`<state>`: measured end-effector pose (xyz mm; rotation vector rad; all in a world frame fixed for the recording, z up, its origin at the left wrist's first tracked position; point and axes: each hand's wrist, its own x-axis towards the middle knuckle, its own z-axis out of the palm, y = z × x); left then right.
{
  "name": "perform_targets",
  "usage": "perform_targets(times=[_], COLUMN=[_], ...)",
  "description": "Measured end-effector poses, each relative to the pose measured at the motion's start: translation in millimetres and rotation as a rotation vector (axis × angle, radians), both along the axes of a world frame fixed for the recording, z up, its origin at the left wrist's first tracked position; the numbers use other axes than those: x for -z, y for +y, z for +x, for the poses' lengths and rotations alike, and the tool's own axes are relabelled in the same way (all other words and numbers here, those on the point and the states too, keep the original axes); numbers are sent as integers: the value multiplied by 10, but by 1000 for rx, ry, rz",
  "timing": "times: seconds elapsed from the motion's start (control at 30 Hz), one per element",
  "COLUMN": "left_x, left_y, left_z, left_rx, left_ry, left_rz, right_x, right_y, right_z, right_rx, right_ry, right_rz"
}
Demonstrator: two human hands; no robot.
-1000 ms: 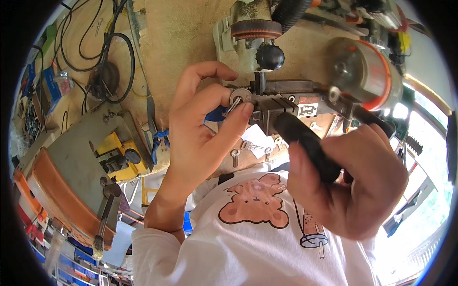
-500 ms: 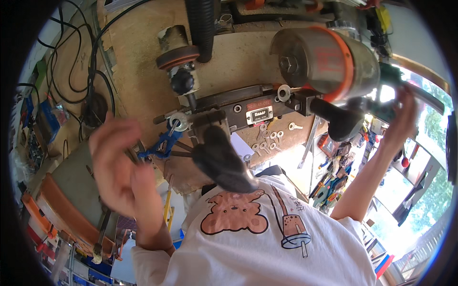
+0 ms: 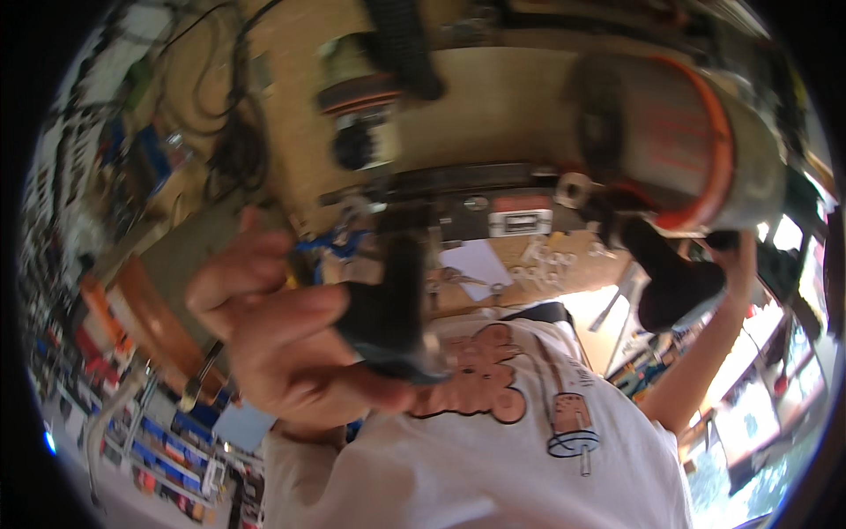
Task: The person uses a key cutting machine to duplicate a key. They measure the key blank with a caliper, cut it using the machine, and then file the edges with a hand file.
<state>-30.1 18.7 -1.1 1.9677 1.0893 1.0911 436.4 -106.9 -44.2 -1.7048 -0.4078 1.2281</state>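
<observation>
A key-cutting machine with a motor under a grey-and-orange guard (image 3: 696, 141) stands before me, blurred by motion. My left hand (image 3: 282, 344) is at the left black clamp handle (image 3: 397, 309), thumb and fingers closed on its near-left side. My right hand (image 3: 738, 260) is at the far right, beside a small black knob and above the right black clamp handle (image 3: 674, 295); its fingers are smeared and partly hidden. A ring-shaped key head (image 3: 573, 189) shows at the right clamp. Another round key head (image 3: 357, 212) is at the left clamp, by a blue thing.
Several loose keys (image 3: 546, 264) and a white paper (image 3: 476, 269) lie on the wooden bench between me and the machine. Black cables (image 3: 233, 115) coil at the far left. An orange-brown edged bench piece (image 3: 154, 326) stands left. Tools crowd the right side.
My left hand has moved right and onto the left clamp handle. My right hand has come lower, nearer to me. The whole view has shifted, so the machine appears farther right.
</observation>
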Motion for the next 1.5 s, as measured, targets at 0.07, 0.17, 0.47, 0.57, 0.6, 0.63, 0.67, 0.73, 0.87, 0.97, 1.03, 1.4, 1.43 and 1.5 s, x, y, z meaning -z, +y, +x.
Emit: perform_targets(times=[0.07, 0.17, 0.47, 0.57, 0.6, 0.63, 0.67, 0.73, 0.87, 0.97, 1.03, 1.4, 1.43, 1.5], left_x=[23, 50, 147, 153, 167, 140, 119, 140, 160, 20, -198, 27, 104, 134], left_y=[8, -19, -61, -7, -12, -18, -9, -15, 302, 715, 840, 998, 957, 956], left_z=[-30, -3, 106, 120, 115, 143, 148, 181, 19, -110, -111, 949, 945, 1008], left_rx=[40, 68, -131, -99, -108, -165, -224, -333, -301, 52, 215, 746, 682, 763], left_ry=[-5, -32, -188, -211, -218, -219, -240, -311, -255, -185, -133, 369, 365, 412], left_rz=[21, 31, -27, -10, -9, -26, -39, -55, 54, 73, -95, -510, -261, -349], right_x=[44, 65, 96, 31, 25, 17, 29, 17, -353, -817, -967, -579, -531, -463], right_y=[-96, 6, 47, 171, 204, 185, 120, 108, 231, 370, 516, 875, 886, 928], right_z=[-96, -191, -192, -484, -557, -482, -327, -249, -79, -814, -1336, -2339, -2331, -2324], right_rx=[52, 230, 224, 389, 455, 444, 432, 395, 246, -116, -376, -418, -392, -328], right_ry=[63, 187, 244, 152, 81, 119, 155, 29, -536, -1108, -1186, -1189, -1221, -1236], right_rz=[182, 191, 216, 180, 163, 146, 129, 139, 232, 548, 724, 673, 705, 767])
